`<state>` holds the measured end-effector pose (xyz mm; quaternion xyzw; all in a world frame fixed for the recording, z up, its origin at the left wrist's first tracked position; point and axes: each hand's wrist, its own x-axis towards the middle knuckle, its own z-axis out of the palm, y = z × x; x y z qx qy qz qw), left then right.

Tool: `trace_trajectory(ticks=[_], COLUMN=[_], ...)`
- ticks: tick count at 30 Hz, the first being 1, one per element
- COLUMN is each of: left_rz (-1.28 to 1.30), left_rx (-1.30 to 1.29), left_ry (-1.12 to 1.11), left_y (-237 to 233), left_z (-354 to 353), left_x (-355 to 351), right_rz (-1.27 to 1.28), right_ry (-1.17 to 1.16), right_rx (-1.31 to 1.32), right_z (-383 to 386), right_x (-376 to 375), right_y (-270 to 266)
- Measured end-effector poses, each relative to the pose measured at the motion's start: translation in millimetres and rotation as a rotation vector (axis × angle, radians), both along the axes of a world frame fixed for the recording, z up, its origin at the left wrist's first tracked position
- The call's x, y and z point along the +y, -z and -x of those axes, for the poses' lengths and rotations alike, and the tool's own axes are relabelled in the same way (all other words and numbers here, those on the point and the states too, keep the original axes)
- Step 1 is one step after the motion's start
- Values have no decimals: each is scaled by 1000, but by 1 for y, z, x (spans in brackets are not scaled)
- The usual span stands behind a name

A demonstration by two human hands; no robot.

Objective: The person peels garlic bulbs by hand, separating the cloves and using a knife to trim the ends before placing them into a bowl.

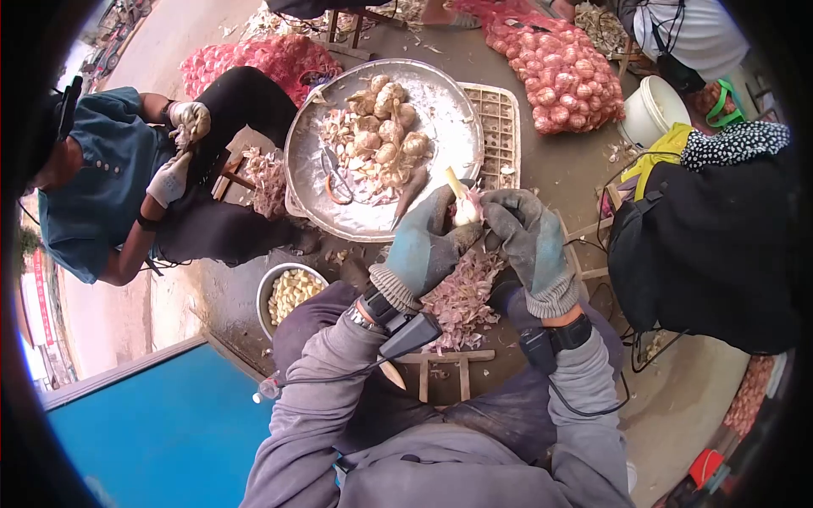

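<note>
A garlic bulb with a pale stem stub and partly peeled pinkish skin is held upright over my lap. My left hand, in a grey and blue work glove, is closed around its left side. From the other side, the curled gloved fingers of my right hand pinch at the bulb's skin. Just beyond is a wide metal pan bearing several garlic bulbs, loose skins and scissors with orange-red on the handle. Below my hands lies a pile of garlic peelings.
A bowl of peeled cloves stands by my left knee. At the left sits a person in white gloves. Net sacks of garlic and a white bucket are farther off. Black cloth hangs at the right.
</note>
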<state>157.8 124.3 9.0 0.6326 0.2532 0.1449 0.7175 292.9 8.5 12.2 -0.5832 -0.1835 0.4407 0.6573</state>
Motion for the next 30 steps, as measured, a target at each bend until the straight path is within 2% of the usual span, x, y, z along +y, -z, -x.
trace_trajectory(ticks=[1,2,3,4,5,6,8,9,10,11,15,17,18,20,21,23,24,26,27,28,30], left_rz=[29,-109,-133,-175,-429,-412,-161,-167,-400,-633,-622,-131,-131,-488,-486,-598,-597,-358,-357,-336,-316], left_rx=[-87,-84,-95,-41,-44,-114,-104,-107,-65,-20,-89,-44,-41,-17,-13,-6,-2,-37,-34,-22,-14], left_ry=[-36,-7,66,25,-51,-58,-109,-109,-73,-37,-12,-22,-22,16,18,54,52,0,0,23,43], left_y=[6,11,0,10,22,14,49,34,10,-4,21,31,27,16,13,10,16,33,30,23,20], left_z=[-3,-3,-30,-7,-8,-10,-8,-7,-4,-1,2,2,2,2,1,0,-1,-4,-3,-3,-7], left_x=[-4,-4,6,-6,-8,-12,-14,-14,-17,-18,-16,-19,-18,-16,-15,-14,-15,-16,-17,-18,-22], right_rz=[-24,-41,23,79,56,102,80,93,108,120,46,-63,-63,-184,-183,-54,-54,-82,-74,-73,-27], right_ry=[-20,6,-6,-41,-46,-58,-10,-21,-37,-56,-95,-87,-87,-48,-46,-103,-107,-95,-52,-52,-49], right_rx=[-41,-265,-132,-277,-411,-630,-715,-468,-217,-277,-424,-225,-221,-80,-76,-527,-523,-76,-204,-200,64], right_z=[-1,-5,-26,-5,-6,-4,3,7,10,10,7,7,5,-1,-2,-7,-10,-16,-12,-11,-14], right_x=[-1,-3,-2,-8,-9,-9,-10,-10,-11,-12,-11,-11,-10,-8,-10,-12,-12,-13,-14,-16,-19], right_y=[-9,7,-37,-6,6,-5,-16,-18,-20,-23,-7,-2,8,29,29,25,28,35,34,23,-1])
